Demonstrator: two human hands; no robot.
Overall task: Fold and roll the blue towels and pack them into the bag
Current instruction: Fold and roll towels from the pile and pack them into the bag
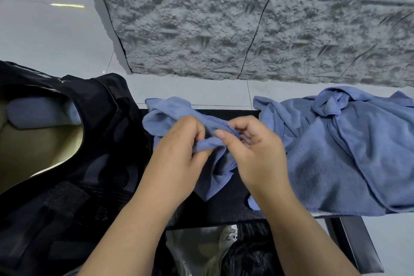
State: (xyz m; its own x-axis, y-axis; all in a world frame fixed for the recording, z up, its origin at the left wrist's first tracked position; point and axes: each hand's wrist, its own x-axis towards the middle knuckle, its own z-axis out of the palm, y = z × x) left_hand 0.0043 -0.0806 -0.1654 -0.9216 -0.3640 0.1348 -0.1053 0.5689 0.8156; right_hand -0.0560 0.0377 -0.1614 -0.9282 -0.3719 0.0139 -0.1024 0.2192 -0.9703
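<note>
1. Fingers of the left hand (179, 152) and right hand (253, 152) curl and pinch a crumpled soft blue towel (170, 110) at frame centre, above the black surface (224, 208).
2. Loose blue towel pile (340, 152) lies right.
3. Open black fabric bag (107, 132), left, holds a rolled blue towel (40, 112).
4. Rough grey textured wall panel (246, 18) stands behind.
</note>
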